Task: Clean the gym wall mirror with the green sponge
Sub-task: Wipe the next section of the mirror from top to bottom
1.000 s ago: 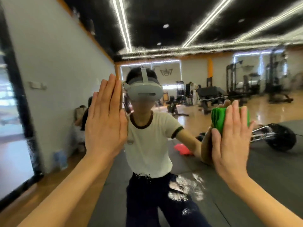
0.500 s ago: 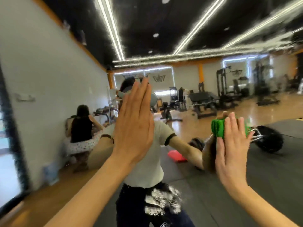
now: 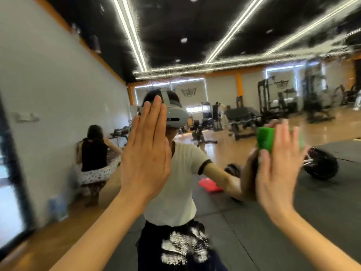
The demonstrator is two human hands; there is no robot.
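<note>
The wall mirror (image 3: 244,55) fills nearly the whole view and reflects the gym and me. My left hand (image 3: 146,153) is flat against the glass, fingers straight and together, in front of my reflected headset. My right hand (image 3: 277,165) presses the green sponge (image 3: 265,139) against the mirror with straight, spread fingers. The sponge shows above my thumb and between my fingers. The right hand is slightly blurred.
The mirror's dark frame edge (image 3: 13,163) runs down the far left. In the reflection are a barbell (image 3: 320,165) on a black mat, a red object (image 3: 209,184) on the floor, weight machines (image 3: 273,102) at the back and a crouching person (image 3: 93,153) by the white wall.
My left hand has slid right along the glass, from beside my reflected head to over it. My right hand with the sponge has shifted slightly right. The view has turned left, revealing the crouching person.
</note>
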